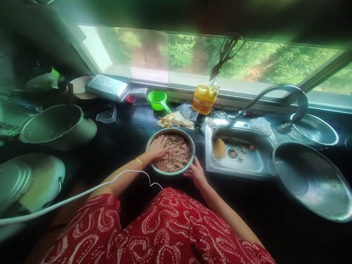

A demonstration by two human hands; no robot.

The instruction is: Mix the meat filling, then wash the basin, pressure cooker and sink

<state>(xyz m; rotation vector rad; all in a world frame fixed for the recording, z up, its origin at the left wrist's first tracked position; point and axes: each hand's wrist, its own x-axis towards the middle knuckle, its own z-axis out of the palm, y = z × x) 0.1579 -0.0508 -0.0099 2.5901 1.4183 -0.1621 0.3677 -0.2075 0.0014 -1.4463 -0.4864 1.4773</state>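
A round metal bowl (193,148) stands on the dark counter in front of me, filled with minced meat (178,153). My left hand (158,147) lies on the left part of the meat, fingers stretched out and apart, with nothing gripped. Against the bowl's lower right side rests my right hand (196,173), its fingers extended along the outer wall near the rim. Just behind the bowl, a pair of chopsticks (176,122) lies across a crumpled cloth (172,118).
To the right is a sink (250,165) with scraps inside and a curved faucet (272,89). A large metal basin (313,179) tilts beyond it. A green scoop (157,100) and yellow jug (204,100) stand behind. Left is a big pot (55,124); a white cable (105,182) crosses my left forearm.
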